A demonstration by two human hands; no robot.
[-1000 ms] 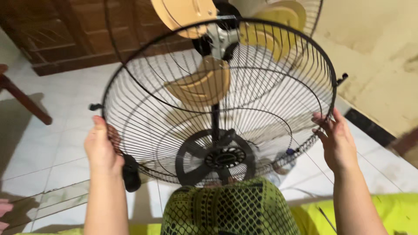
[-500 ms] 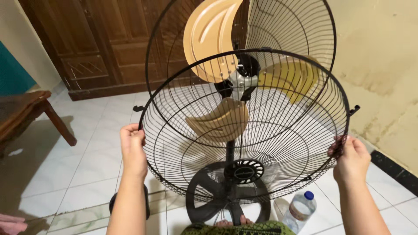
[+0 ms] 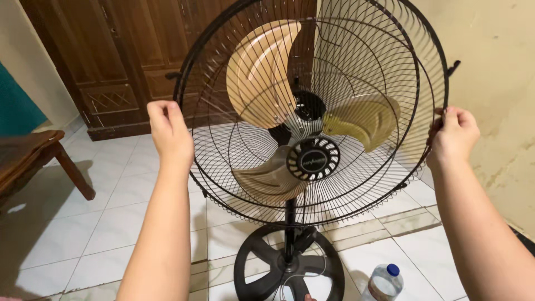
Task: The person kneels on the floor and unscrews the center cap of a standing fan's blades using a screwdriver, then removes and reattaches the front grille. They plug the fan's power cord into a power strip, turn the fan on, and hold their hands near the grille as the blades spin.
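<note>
The front fan guard, a round black wire grille with fine radial spokes and a black centre disc at about 6 o'clock from the picture's middle, is held upright and slightly tilted against the standing fan. Its rim is gripped at 9 o'clock by the left hand and at 3 o'clock by the right hand.

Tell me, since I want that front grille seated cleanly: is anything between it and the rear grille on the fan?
Only the gold blades show between the front grille, held at its rim by the left hand and right hand, and the rear grille. Nothing else visible intervenes.
</note>
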